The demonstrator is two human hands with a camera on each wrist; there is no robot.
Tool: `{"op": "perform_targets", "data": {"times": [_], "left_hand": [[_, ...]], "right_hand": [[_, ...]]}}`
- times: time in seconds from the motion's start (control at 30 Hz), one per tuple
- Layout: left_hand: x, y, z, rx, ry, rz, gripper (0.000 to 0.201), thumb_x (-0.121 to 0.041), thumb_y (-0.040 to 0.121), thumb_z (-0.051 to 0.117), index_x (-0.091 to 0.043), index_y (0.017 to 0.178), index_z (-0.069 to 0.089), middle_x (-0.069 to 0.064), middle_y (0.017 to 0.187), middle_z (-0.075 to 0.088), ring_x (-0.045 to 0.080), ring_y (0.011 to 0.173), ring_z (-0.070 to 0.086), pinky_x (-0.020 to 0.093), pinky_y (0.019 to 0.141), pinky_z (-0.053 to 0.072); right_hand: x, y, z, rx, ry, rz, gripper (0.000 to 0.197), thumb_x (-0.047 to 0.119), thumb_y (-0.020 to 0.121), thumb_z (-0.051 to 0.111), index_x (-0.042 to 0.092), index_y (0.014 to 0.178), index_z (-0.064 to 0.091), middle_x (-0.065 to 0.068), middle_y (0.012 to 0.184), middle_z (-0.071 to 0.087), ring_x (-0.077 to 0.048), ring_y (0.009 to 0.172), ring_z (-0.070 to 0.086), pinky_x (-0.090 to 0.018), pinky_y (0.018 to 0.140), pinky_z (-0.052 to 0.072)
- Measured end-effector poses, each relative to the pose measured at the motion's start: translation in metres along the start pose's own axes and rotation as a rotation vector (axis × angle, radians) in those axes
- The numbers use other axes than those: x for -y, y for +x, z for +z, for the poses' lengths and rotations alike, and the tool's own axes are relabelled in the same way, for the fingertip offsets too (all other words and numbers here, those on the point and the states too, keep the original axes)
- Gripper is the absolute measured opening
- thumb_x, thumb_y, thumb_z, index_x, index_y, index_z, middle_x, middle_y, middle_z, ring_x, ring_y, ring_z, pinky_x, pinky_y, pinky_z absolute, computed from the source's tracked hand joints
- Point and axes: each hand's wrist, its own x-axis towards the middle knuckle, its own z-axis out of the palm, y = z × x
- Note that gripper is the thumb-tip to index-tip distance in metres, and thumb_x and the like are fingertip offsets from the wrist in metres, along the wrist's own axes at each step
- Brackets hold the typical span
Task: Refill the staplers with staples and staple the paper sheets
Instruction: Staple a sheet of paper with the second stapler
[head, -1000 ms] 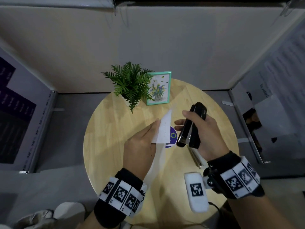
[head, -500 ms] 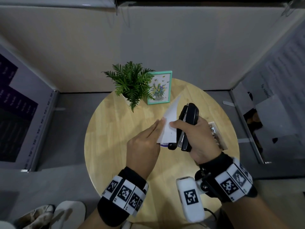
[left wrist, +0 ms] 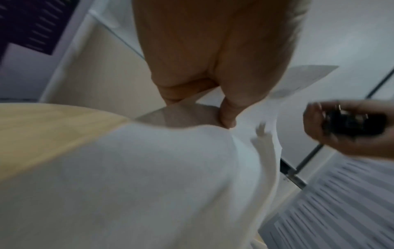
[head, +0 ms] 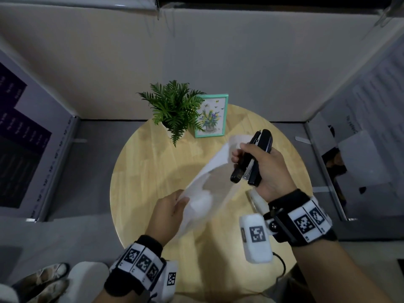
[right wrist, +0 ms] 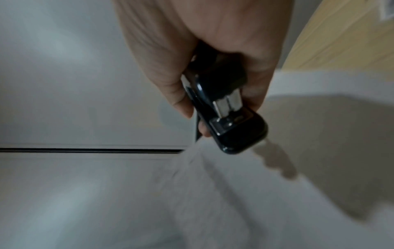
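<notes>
White paper sheets [head: 205,189] hang blurred above the round wooden table [head: 140,171], bowed between my hands. My left hand [head: 175,206] pinches their near edge; in the left wrist view the thumb [left wrist: 229,118] presses on the paper [left wrist: 127,176]. My right hand [head: 258,162] grips a black stapler [head: 253,162] held up over the table's right side, its mouth pointing toward me. The right wrist view shows the stapler [right wrist: 230,121] with its metal parts facing the camera and the paper [right wrist: 213,193] below it. Whether the paper's far corner touches the right hand's fingers I cannot tell.
A small green fern [head: 175,110] and a mint-framed flower picture [head: 212,115] stand at the table's back. A flat pale object [head: 254,200] lies on the table under my right wrist. Grey partition walls surround the table; printed boards lean at left and right.
The left hand drew back toward me and lower with the sheets, which swung from upright to slanted and bowed. The right hand with the stapler shifted right and away from the paper's edge.
</notes>
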Motion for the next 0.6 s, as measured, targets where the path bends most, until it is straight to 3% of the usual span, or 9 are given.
{"op": "perform_targets", "data": {"times": [0.1, 0.2, 0.27, 0.4, 0.5, 0.6], "left_hand": [[0.014, -0.006, -0.007, -0.028, -0.154, -0.154, 0.015, -0.017, 0.097, 0.051, -0.021, 0.094, 0.066, -0.010, 0.086, 0.070, -0.002, 0.076, 0.066, 0.007, 0.060, 0.046], [0.030, -0.012, -0.014, -0.071, -0.181, -0.258, 0.013, -0.016, 0.096, 0.052, -0.017, 0.101, 0.064, -0.015, 0.091, 0.066, 0.000, 0.085, 0.062, 0.007, 0.065, 0.044], [0.038, -0.017, -0.017, -0.098, -0.181, -0.313, 0.011, -0.017, 0.096, 0.053, -0.019, 0.095, 0.064, -0.015, 0.087, 0.066, 0.005, 0.083, 0.061, 0.012, 0.067, 0.043], [0.042, -0.028, -0.021, -0.118, -0.129, -0.382, 0.035, -0.014, 0.095, 0.055, -0.026, 0.062, 0.054, -0.015, 0.050, 0.058, 0.005, 0.058, 0.054, 0.020, 0.056, 0.040], [0.037, -0.036, -0.022, -0.137, -0.113, -0.396, 0.033, -0.016, 0.095, 0.055, -0.020, 0.062, 0.055, -0.009, 0.054, 0.058, 0.003, 0.056, 0.056, 0.023, 0.063, 0.042], [0.031, -0.044, -0.022, -0.157, -0.082, -0.382, 0.037, -0.018, 0.095, 0.055, -0.015, 0.059, 0.047, -0.009, 0.044, 0.052, -0.002, 0.043, 0.049, 0.013, 0.052, 0.039]], "right_hand": [[-0.030, 0.024, -0.023, -0.116, -0.124, 0.081, 0.007, 0.010, 0.087, 0.060, 0.007, 0.091, 0.056, -0.015, 0.075, 0.064, -0.027, 0.066, 0.062, -0.038, 0.069, 0.053], [-0.082, 0.049, -0.055, -0.226, -0.569, 0.110, 0.018, 0.016, 0.082, 0.062, 0.006, 0.096, 0.057, -0.012, 0.083, 0.062, -0.030, 0.078, 0.062, -0.037, 0.072, 0.048], [-0.117, 0.058, -0.072, -0.195, -0.887, 0.140, 0.018, 0.017, 0.082, 0.063, 0.005, 0.093, 0.057, -0.012, 0.087, 0.063, -0.029, 0.081, 0.060, -0.032, 0.071, 0.044], [-0.173, 0.068, -0.095, -0.041, -1.314, 0.187, 0.012, 0.019, 0.085, 0.059, 0.009, 0.081, 0.053, -0.017, 0.093, 0.065, -0.030, 0.081, 0.061, -0.031, 0.067, 0.045], [-0.200, 0.076, -0.103, 0.046, -1.586, 0.219, 0.017, 0.014, 0.088, 0.051, 0.004, 0.101, 0.055, -0.018, 0.110, 0.064, -0.033, 0.101, 0.062, -0.035, 0.079, 0.052], [-0.208, 0.077, -0.100, 0.047, -1.707, 0.195, 0.025, 0.014, 0.089, 0.048, 0.005, 0.111, 0.050, -0.020, 0.122, 0.054, -0.036, 0.112, 0.054, -0.042, 0.091, 0.049]]}}
